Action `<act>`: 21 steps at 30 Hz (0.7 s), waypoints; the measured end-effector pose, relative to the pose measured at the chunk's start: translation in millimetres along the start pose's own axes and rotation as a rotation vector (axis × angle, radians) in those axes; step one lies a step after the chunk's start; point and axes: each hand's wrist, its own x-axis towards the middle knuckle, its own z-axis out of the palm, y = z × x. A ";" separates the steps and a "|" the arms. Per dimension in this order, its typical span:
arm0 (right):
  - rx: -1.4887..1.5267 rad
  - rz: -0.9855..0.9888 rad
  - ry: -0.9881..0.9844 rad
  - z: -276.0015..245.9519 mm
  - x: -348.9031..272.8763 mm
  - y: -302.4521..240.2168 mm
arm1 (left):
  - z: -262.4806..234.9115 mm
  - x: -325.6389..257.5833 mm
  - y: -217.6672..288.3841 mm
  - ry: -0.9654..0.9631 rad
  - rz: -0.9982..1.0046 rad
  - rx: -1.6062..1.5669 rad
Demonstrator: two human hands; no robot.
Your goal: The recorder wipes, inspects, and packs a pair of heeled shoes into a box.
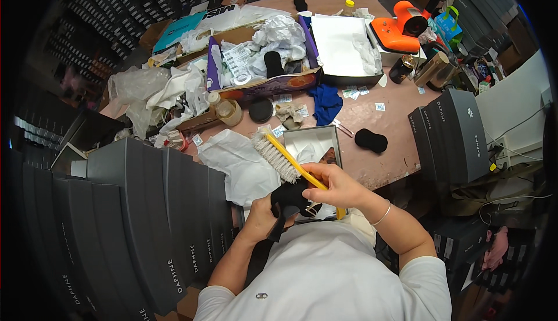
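My right hand (336,186) grips the yellow handle of a brush (285,158) with pale bristles, which points up and left over the table. My left hand (264,216) holds a black shoe (290,200) close to my chest, partly hidden by my fingers. The brush bristles hover just above the shoe. Right behind the brush lies an open grey shoebox (328,136) with white tissue paper inside.
Stacks of dark grey shoeboxes stand at my left (145,216) and right (453,135). The pinkish table (389,129) carries crumpled paper (238,161), a blue cloth (325,103), black pads (371,141), a tape roll, a jar, an open white box (340,45) and an orange device (401,27).
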 end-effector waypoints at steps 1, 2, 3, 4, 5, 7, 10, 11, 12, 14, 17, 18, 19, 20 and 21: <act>-0.058 0.006 0.011 1.6 -0.7 -1.2 | 0.1 -1.3 -0.7 -0.004 -0.019 0.010; -0.117 0.009 0.022 3.4 -1.3 -5.3 | -0.2 -2.3 -1.1 -0.008 -0.037 0.022; -0.176 0.012 0.033 4.3 -1.5 -7.3 | -0.3 -3.1 -1.4 -0.012 -0.054 0.034; -0.169 0.019 0.024 3.7 -0.8 -6.2 | -0.3 -3.5 -1.5 -0.013 -0.045 0.063; -0.163 0.025 0.016 2.1 0.3 -4.9 | -0.6 -2.9 -0.9 -0.014 -0.033 0.092; -0.130 0.049 0.006 -0.7 0.9 0.3 | -0.2 -2.6 -2.3 -0.016 -0.011 0.116; -0.149 0.037 0.016 -4.0 1.6 1.5 | 1.7 0.1 -5.8 -0.014 0.006 0.090; -0.220 -0.006 0.032 -1.2 -0.5 -5.1 | 2.4 0.7 -5.7 -0.010 -0.002 0.070; -0.291 -0.048 0.049 0.9 -1.7 -10.6 | 2.8 1.3 -5.6 -0.007 -0.009 0.050; -0.364 -0.009 0.057 3.4 -1.4 -17.2 | 1.5 2.9 -5.4 -0.018 -0.036 0.069; -0.370 -0.014 0.070 -0.3 3.4 -4.4 | 1.5 4.1 -8.8 -0.012 0.000 0.059; -0.356 -0.026 0.073 -3.2 7.2 6.0 | 1.5 4.5 -11.7 -0.003 0.025 0.049; -0.224 -0.096 0.094 -5.4 9.0 16.5 | 3.0 5.0 -13.9 0.033 0.001 0.021; -0.249 -0.131 0.220 -6.7 6.7 11.2 | 4.2 5.4 -16.6 0.084 -0.022 -0.007; -0.268 -0.166 0.347 -7.0 1.5 1.8 | 3.5 5.0 -19.5 0.135 -0.048 -0.034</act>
